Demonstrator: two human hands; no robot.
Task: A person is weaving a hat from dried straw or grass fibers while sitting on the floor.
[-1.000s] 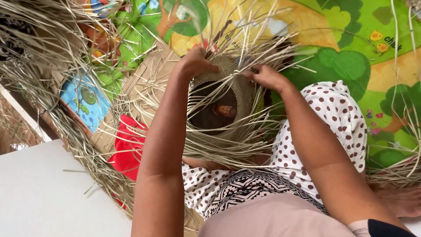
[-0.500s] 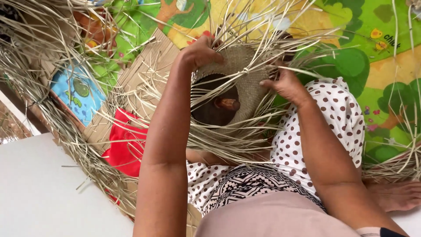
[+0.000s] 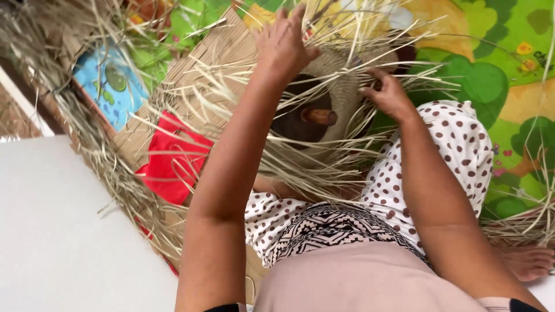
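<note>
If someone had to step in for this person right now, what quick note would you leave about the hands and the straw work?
Left hand: fingers closed on loose straw strands at the far rim of the woven straw basket.
Right hand: fingers pinching strands at the basket's right rim.
The basket rests on the lap, against the polka-dot fabric, with something wooden inside it.
Done: the wall is woven round.
Left: many loose strand ends stick out around the rim, unwoven.
Nearby: red cloth on a cardboard sheet, colourful play mat.

Bare forearms and bare hands: left hand (image 3: 283, 40), right hand (image 3: 388, 95). Worn: white trousers (image 3: 457, 144) with brown dots, patterned black-and-white cloth (image 3: 332, 222), beige top (image 3: 358, 280).
</note>
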